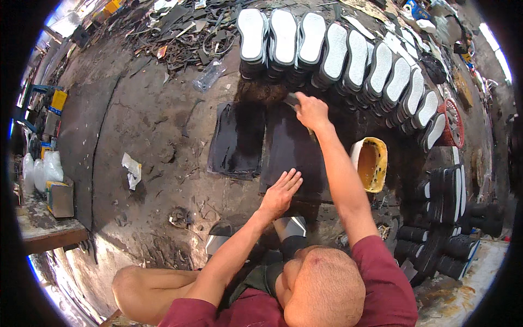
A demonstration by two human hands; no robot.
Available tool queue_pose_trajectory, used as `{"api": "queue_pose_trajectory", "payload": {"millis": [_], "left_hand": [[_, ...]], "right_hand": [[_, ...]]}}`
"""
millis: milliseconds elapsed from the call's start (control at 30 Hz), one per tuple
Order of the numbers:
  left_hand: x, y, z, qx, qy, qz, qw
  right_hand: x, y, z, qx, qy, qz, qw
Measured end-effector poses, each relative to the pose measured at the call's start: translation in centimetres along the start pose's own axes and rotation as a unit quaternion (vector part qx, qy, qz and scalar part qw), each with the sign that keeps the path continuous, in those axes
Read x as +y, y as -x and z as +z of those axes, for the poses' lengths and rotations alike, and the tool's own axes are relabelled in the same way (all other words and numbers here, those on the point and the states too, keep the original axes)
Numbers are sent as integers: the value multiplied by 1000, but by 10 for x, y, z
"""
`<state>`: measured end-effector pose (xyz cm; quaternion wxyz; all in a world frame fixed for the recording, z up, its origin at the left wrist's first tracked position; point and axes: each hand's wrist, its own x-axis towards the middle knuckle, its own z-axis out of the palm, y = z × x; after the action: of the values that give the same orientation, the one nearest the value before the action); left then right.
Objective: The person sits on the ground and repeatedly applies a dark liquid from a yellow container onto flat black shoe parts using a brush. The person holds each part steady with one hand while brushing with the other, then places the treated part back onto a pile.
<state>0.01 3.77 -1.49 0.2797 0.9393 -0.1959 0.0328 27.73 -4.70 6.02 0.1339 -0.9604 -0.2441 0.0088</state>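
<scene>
My left hand [281, 193] rests with its fingers extended on the near part of a dark sheet [291, 144]. My right hand [311, 110] is closed around a flat brush [292, 101] at that sheet's far edge; the bristles cannot be made out clearly. Left of this sheet lies a second stack of black sheets [237, 139], its top shiny and wet-looking in patches. Beside my right forearm stands a yellowish plastic container [383, 163], open at the top, with brown liquid inside.
Stacked shoe soles with white tops [313, 38] curve around the far and right sides. More dark soles [447, 196] lie at the right, below a red basket [454, 124]. Black scraps [180, 32] pile up far left. A clear plastic bottle [210, 75] and crumpled paper [132, 170] lie on the floor.
</scene>
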Motion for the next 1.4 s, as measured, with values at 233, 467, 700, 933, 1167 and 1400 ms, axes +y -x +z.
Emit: {"api": "queue_pose_trajectory", "payload": {"millis": [233, 467, 700, 933, 1167, 1400], "left_hand": [[-4, -4, -5, -1, -48, 29, 998], [-6, -31, -13, -14, 9, -14, 1000], [36, -9, 12, 67, 43, -21, 997], [82, 29, 75, 78, 36, 63, 994], [52, -24, 37, 69, 8, -20, 997], [33, -13, 39, 69, 30, -39, 996]], "right_hand": [[-61, 62, -2, -294, -101, -367, 877], [21, 19, -29, -35, 6, -20, 999], [-14, 114, 30, -86, -49, -219, 971], [-87, 219, -4, -75, -99, -260, 958], [24, 130, -46, 129, -289, -105, 943], [72, 1, -6, -33, -123, -13, 992]]}}
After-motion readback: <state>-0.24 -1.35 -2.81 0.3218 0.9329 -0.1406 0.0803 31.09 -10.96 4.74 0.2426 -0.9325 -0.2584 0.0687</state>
